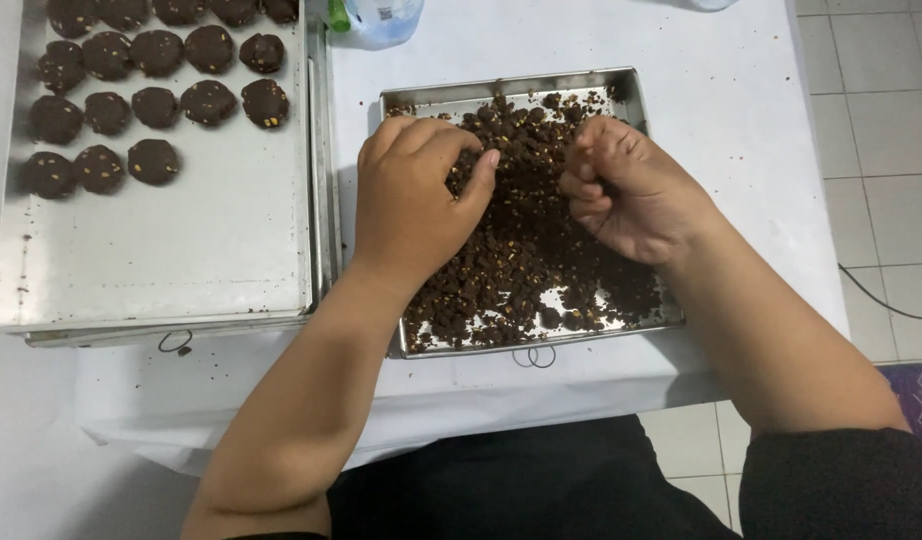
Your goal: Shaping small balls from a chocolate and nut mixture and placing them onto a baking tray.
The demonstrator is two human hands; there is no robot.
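The crumbly chocolate dough (pixel 526 250) fills the small steel tray (pixel 631 85) near the desk's (pixel 721 120) front edge. Gathering well likely means pinching loose crumbs firmly. The left hand (pixel 411 195) arches palm-down, fingers narrow, pinching dough; the right hand (pixel 626 190) curls closed around a clump. Beyond, left, shaped cookies (pixel 156 105) line a large baking tray (pixel 181 260).

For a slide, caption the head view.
Both hands, left hand and right hand, gather crumbly dark dough in a metal tray.
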